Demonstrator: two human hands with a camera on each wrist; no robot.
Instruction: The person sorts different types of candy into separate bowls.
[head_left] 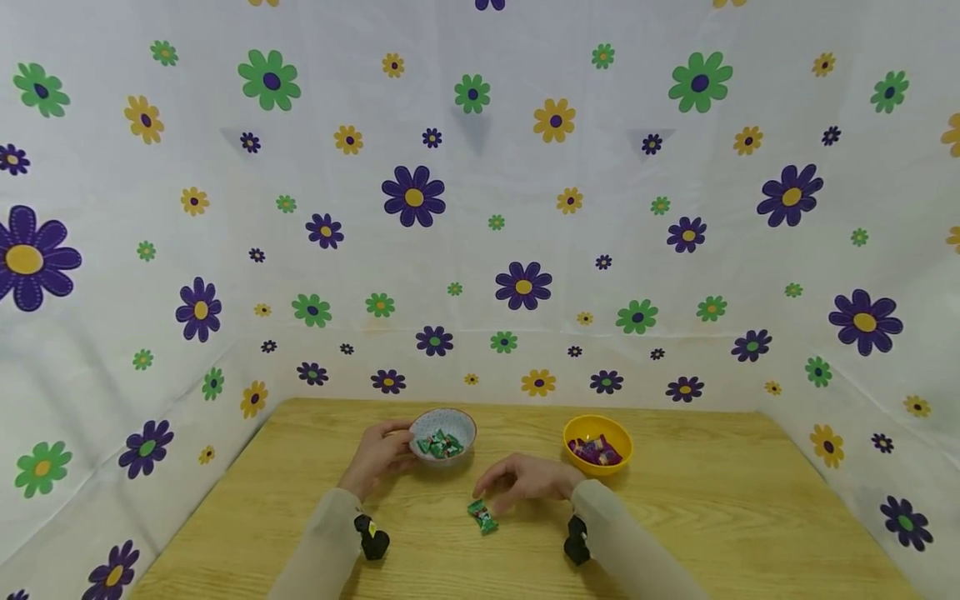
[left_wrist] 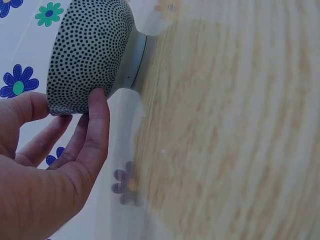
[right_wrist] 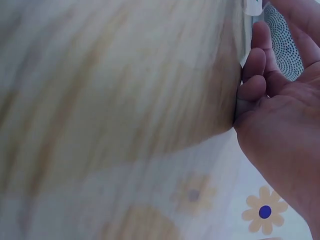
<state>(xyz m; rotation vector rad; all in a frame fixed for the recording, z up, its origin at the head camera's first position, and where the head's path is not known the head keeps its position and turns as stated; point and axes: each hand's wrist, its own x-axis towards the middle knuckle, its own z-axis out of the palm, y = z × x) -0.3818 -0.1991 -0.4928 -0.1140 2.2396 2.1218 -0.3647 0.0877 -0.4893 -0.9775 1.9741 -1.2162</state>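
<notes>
My left hand (head_left: 378, 457) holds the side of a patterned bowl (head_left: 463, 432) that contains several green-wrapped candies (head_left: 441, 444). In the left wrist view, the thumb lies at the rim of the black-dotted bowl (left_wrist: 92, 55) and the fingertips (left_wrist: 99, 97) press its outside. My right hand (head_left: 528, 482) is low over the table, with thumb and forefinger spread beside one loose green-wrapped candy (head_left: 483, 517). In the right wrist view, the lower fingers of the right hand (right_wrist: 287, 110) are bent against the tabletop. The candy is mostly out of that view.
A yellow bowl (head_left: 628, 450) with several purple-wrapped candies (head_left: 596, 451) stands right of the right hand. The wooden table (head_left: 712, 517) is bordered by a white flowered cloth (head_left: 480, 358) at the back and sides. Each wrist wears a small black device (head_left: 372, 537).
</notes>
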